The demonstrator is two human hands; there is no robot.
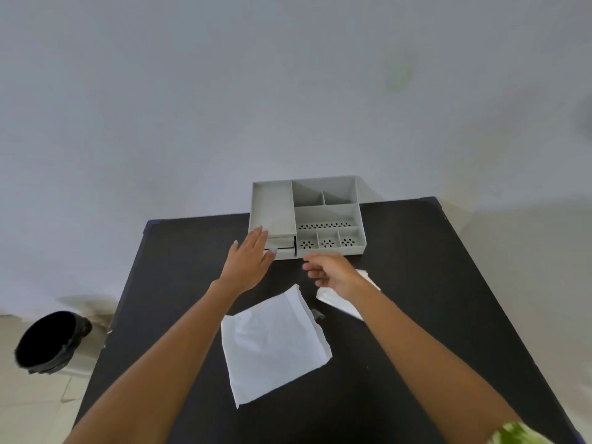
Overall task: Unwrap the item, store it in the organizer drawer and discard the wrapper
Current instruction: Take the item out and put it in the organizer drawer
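A grey organizer (323,216) with several compartments stands at the far edge of the black table (416,283). Its drawers (282,246) sit at the front left. My left hand (251,259) reaches to those drawers, fingers spread, its tips touching the drawer front. Just in front of the organizer hovers my right hand (330,272), fingers loosely curled; whether it holds anything is unclear. A flat white paper wrapper (272,341) lies in the middle of the table. A second white paper piece (339,302) lies under my right wrist. A small grey item (317,314) lies between them.
A black waste bin (51,342) stands on the floor to the left of the table. A plain pale wall rises behind the organizer.
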